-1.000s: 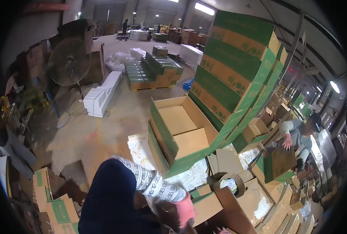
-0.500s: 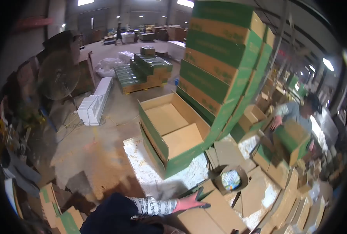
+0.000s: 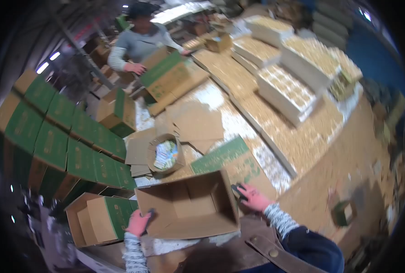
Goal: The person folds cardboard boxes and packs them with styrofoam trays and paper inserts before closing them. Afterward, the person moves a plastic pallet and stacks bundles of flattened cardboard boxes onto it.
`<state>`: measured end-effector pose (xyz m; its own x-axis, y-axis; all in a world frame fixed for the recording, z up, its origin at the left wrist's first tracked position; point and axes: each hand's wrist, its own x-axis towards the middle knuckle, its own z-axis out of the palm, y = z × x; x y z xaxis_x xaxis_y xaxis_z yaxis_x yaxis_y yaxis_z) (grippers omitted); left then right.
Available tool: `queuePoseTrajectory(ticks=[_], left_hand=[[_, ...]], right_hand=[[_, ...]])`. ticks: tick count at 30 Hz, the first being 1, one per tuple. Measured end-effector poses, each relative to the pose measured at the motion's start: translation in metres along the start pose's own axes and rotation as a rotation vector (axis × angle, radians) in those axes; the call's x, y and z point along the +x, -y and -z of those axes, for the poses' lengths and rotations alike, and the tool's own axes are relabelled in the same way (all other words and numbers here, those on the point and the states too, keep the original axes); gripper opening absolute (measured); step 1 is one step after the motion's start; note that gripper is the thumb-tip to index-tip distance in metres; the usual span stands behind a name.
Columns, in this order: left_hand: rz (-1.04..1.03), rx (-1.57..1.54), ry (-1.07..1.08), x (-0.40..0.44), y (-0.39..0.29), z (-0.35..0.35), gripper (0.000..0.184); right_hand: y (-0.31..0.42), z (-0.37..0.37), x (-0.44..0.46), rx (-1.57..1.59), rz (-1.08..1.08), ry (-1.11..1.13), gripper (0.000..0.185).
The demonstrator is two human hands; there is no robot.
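An open cardboard box [image 3: 191, 204] lies between my hands, its brown hollow inside facing me. My left hand [image 3: 139, 223], in a pink glove with dark fingertips, grips the box's left wall with the fingertips over the edge. On the other side my right hand [image 3: 254, 198], gloved alike, presses its fingertips against the outside of the right wall. The right fingers are partly spread. Just beyond the box lies a flat cardboard piece with green print [image 3: 227, 157]. A round cardboard container [image 3: 174, 152] with colourful packets [image 3: 165, 154] stands behind the box's upper edge.
Green-and-brown boxes [image 3: 52, 145] are stacked at left, near another open box [image 3: 113, 218]. Across the table a co-worker [image 3: 141, 43] handles a green-printed box [image 3: 168, 75]. White trays [image 3: 286, 91] stand right of loose cardboard sheets [image 3: 195, 120]. A small box [image 3: 343, 212] lies on the floor.
My view has swung right, from the tall stack and floor to the work table. Earlier one hand lay spread on closed cardboard; now both hands are at an open box.
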<state>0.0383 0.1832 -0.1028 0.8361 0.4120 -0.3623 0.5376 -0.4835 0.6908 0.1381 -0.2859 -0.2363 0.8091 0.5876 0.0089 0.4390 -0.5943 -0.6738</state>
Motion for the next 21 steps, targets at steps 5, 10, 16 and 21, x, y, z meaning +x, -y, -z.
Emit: queuePoseTrajectory(ticks=[5,10,16,21], left_hand=[[-0.215,0.07,-0.288,0.007,-0.062,-0.04,0.026],[-0.019,-0.211,-0.155,0.011,-0.099,-0.047,0.02],[-0.081,-0.265,-0.183,0.054,-0.065,-0.041,0.018],[-0.093,-0.171,-0.057,0.053,-0.071,-0.027,0.02]], right_hand=[[-0.083,0.052,-0.051,-0.032,-0.729,-1.115,0.065],[-0.293,0.044,-0.068,-0.033,-1.359,-0.76,0.059],[-0.162,0.092,-0.049,0.965,-0.724,-1.424,0.074],[-0.119,0.101,-0.063,1.469,-0.695,-1.222,0.072]])
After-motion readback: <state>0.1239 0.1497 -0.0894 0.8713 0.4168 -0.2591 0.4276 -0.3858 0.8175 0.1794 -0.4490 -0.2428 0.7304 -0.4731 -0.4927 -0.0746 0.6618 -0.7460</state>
